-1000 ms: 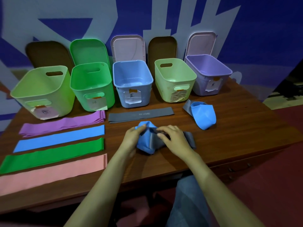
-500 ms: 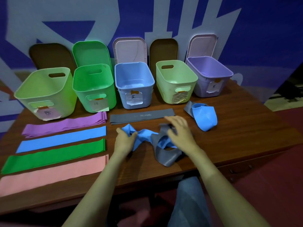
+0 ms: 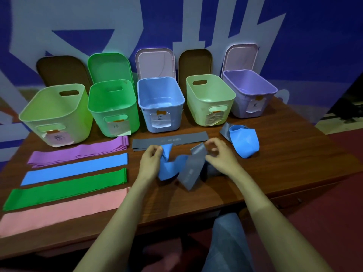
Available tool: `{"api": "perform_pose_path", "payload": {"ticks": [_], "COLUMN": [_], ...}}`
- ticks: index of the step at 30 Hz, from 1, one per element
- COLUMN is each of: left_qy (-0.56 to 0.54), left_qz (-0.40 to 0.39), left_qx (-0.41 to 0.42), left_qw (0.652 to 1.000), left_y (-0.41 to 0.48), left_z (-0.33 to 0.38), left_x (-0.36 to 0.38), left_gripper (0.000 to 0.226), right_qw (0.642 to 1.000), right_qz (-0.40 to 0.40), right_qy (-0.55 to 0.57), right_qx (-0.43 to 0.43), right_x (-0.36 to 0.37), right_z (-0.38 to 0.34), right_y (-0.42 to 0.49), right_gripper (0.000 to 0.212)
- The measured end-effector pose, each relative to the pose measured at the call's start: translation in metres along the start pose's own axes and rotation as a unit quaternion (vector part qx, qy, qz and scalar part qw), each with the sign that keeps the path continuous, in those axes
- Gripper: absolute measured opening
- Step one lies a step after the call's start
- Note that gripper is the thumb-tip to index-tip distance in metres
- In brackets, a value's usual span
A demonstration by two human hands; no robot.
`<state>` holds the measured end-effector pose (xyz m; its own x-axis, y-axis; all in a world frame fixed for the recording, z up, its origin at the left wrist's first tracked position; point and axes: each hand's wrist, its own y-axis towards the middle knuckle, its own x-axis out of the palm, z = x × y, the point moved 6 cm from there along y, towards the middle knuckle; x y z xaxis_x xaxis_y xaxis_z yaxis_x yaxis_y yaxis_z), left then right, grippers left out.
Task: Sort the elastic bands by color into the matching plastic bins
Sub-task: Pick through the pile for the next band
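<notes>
The left hand (image 3: 150, 162) pinches the upper end of a crumpled blue elastic band (image 3: 170, 167) between thumb and curled fingers. The rest of that band sags down to the wooden table (image 3: 284, 169) just right of the palm. The right hand (image 3: 221, 157) has its fingers curled at the raised top corner of a grey elastic band (image 3: 191, 171) and appears to pinch it, though the fingertips are blurred. This grey band hangs twisted between the two hands and overlaps the blue one. Just beyond both hands a flat grey band (image 3: 170, 140) lies stretched out. Beyond that one stands the blue bin (image 3: 145, 114), open. Near the right hand, on its far right side, a looped blue band (image 3: 244, 143) rests on a grey strip (image 3: 225, 132). Behind these stand a pale green bin (image 3: 194, 110) and a purple bin (image 3: 240, 106). Left of the left hand four bands lie flat in a row, from far to near: purple bands (image 3: 78, 152), a flat blue band (image 3: 74, 168), a green band (image 3: 66, 190) and a pink band (image 3: 62, 211). Beyond them stand a green bin (image 3: 98, 118) and a lime bin (image 3: 78, 122).
</notes>
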<state>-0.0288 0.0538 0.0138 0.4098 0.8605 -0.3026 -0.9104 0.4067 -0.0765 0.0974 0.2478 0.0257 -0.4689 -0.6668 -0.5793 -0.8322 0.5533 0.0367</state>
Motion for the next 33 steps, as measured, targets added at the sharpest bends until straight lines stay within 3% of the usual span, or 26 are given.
{"api": "perform_pose_path", "payload": {"ticks": [2, 5, 7, 11, 14, 16, 19, 22, 24, 27, 28, 30, 32, 33], "left_qy": [-0.011, -0.113, -0.191, -0.203, -0.244, -0.215, -0.168, -0.130, -0.163, -0.250, -0.253, -0.215, -0.148, -0.117], "left_qz": [-0.030, -0.049, -0.074, -0.003, 0.073, 0.105, 0.085, 0.022, 0.018, -0.008, -0.027, -0.063, -0.064, -0.054], "left_qx": [0.020, -0.004, -0.051, -0.097, -0.130, -0.116, -0.096, -0.069, -0.046, -0.040, -0.043, -0.041, -0.011, 0.014], "left_qw": [0.999, 0.992, 0.977, 0.974, 0.958, 0.964, 0.977, 0.989, 0.985, 0.967, 0.966, 0.974, 0.987, 0.992], "left_y": [-0.002, -0.002, -0.004, -0.001, 0.003, 0.006, 0.004, -0.004, -0.009, -0.015, -0.016, -0.015, -0.012, -0.011], "left_z": [0.013, 0.027, 0.029, 0.013, -0.003, -0.005, 0.001, 0.016, 0.029, 0.048, 0.053, 0.056, 0.056, 0.056], "left_x": [0.007, 0.010, 0.012, -0.003, -0.019, -0.027, -0.024, -0.009, -0.009, -0.012, -0.012, -0.009, -0.006, -0.005], "left_gripper": [0.024, 0.024, 0.018, 0.018, 0.018, 0.020, 0.022, 0.021, 0.018, 0.015, 0.016, 0.019, 0.023, 0.023], "right_qw": [0.996, 0.979, 0.969, 0.988, 0.996, 0.988, 0.960, 0.956, 0.955, 0.925, 0.927, 0.964, 0.996, 0.993], "right_qz": [-0.078, -0.191, -0.209, -0.069, 0.036, 0.154, 0.271, 0.240, 0.185, 0.094, 0.104, 0.133, 0.051, -0.013], "right_qy": [-0.018, -0.044, -0.104, -0.106, -0.047, -0.007, -0.067, -0.160, -0.229, -0.352, -0.347, -0.231, -0.002, 0.104], "right_qx": [-0.044, -0.053, -0.080, -0.087, -0.067, -0.031, -0.040, -0.047, 0.029, 0.113, 0.095, -0.015, -0.068, -0.061], "right_x": [0.015, 0.040, 0.049, 0.031, 0.002, -0.030, -0.063, -0.058, -0.048, -0.032, -0.028, -0.018, -0.001, 0.010], "right_z": [-0.010, -0.016, -0.013, -0.006, -0.008, -0.010, -0.016, -0.007, 0.016, 0.039, 0.036, 0.010, -0.025, -0.041], "right_y": [-0.003, -0.009, -0.012, -0.009, -0.003, -0.001, 0.001, 0.016, 0.024, 0.020, 0.016, 0.007, -0.006, -0.014], "right_gripper": [0.051, 0.039, 0.035, 0.008, 0.007, 0.013, 0.025, 0.033, 0.037, 0.038, 0.037, 0.030, 0.025, 0.023]}}
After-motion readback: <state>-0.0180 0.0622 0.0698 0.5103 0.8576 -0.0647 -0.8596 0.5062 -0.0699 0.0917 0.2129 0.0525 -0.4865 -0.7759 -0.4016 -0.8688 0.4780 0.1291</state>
